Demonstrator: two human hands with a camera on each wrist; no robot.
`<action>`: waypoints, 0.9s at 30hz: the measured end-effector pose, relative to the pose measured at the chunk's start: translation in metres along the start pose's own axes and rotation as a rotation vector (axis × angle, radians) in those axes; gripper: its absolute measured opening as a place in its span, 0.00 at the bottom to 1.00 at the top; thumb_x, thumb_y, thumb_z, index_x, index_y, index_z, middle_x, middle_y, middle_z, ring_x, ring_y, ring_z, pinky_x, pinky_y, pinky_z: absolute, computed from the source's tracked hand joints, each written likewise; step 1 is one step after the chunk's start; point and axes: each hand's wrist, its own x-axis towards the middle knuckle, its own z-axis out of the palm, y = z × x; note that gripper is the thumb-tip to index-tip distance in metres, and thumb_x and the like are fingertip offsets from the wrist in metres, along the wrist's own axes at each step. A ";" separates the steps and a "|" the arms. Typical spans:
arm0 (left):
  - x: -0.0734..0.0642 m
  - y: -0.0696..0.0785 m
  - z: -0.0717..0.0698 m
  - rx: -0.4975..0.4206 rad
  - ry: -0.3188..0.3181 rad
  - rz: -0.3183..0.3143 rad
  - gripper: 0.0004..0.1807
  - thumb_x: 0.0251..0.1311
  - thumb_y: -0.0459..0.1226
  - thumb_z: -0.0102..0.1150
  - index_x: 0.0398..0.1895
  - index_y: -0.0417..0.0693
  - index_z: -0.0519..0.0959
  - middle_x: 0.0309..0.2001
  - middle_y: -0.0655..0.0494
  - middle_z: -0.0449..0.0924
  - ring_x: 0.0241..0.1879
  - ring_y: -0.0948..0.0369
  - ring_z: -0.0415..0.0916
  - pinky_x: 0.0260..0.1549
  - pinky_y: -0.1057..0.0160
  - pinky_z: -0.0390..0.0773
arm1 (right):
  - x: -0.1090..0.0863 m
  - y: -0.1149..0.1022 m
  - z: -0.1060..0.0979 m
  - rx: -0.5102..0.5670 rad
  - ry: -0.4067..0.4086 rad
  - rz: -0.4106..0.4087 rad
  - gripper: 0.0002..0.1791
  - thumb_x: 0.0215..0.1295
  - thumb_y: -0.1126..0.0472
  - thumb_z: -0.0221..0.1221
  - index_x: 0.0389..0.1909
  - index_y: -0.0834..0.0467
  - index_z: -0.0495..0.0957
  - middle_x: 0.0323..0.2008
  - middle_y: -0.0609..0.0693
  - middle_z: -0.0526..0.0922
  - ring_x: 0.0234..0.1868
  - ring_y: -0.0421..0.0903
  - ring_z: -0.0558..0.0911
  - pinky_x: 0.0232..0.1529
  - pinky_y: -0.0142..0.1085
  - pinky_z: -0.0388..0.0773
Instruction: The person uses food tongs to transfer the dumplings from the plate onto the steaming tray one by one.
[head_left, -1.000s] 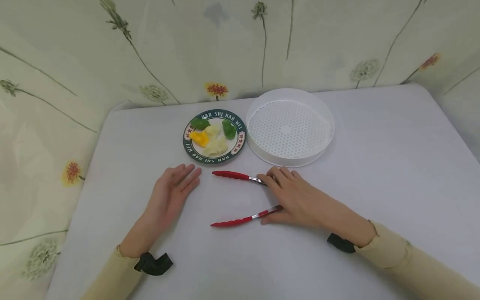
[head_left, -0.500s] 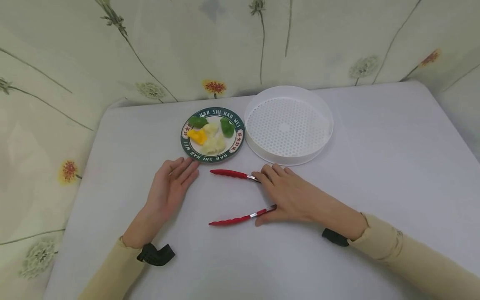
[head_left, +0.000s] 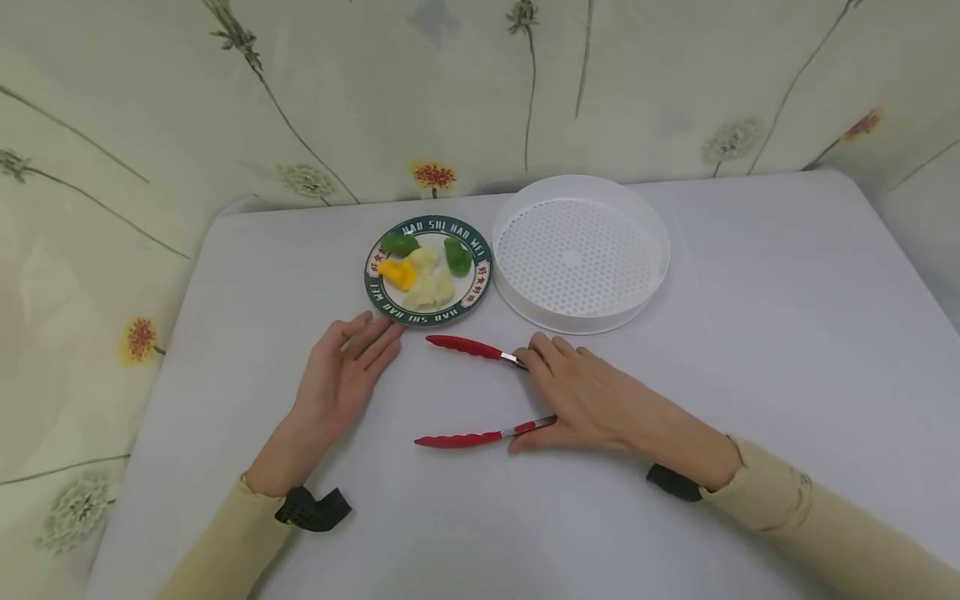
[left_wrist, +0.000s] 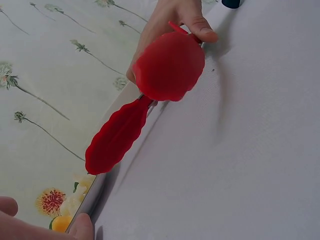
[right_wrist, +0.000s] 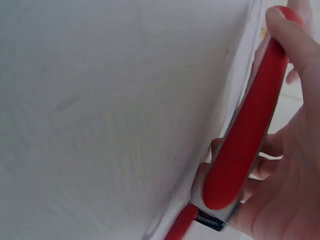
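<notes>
In the head view my left hand (head_left: 337,379) lies palm partly up, fingers nearly straight, fingertips right at the near rim of a green-edged plate (head_left: 426,319). Dumpling-like pieces sit on that plate: a yellow one (head_left: 397,273), green ones (head_left: 458,257) and pale ones (head_left: 430,292). My right hand (head_left: 581,400) grips a pair of tongs (head_left: 462,439) with red tips spread wide and pointing left. The right wrist view shows the thumb along the red handle grip (right_wrist: 245,135), other fingers behind it. The left wrist view shows both red tips (left_wrist: 170,65) above the white cloth.
A round white steamer tray (head_left: 581,317) with a perforated base stands just right of the plate. White cloth (head_left: 765,292) covers the table, and a flower-patterned curtain or wall covering (head_left: 637,75) rises behind its far edge.
My left hand has moved slightly forward, bringing its fingertips to the plate's rim. The tongs' tips are slightly farther apart. Plate and steamer tray stay in place.
</notes>
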 end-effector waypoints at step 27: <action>0.000 -0.002 -0.003 -0.030 0.019 0.002 0.33 0.84 0.44 0.37 0.87 0.52 0.49 0.85 0.49 0.58 0.82 0.52 0.65 0.82 0.59 0.70 | -0.005 0.003 -0.012 0.069 0.029 0.103 0.58 0.57 0.23 0.70 0.72 0.62 0.67 0.48 0.51 0.76 0.36 0.42 0.75 0.39 0.32 0.81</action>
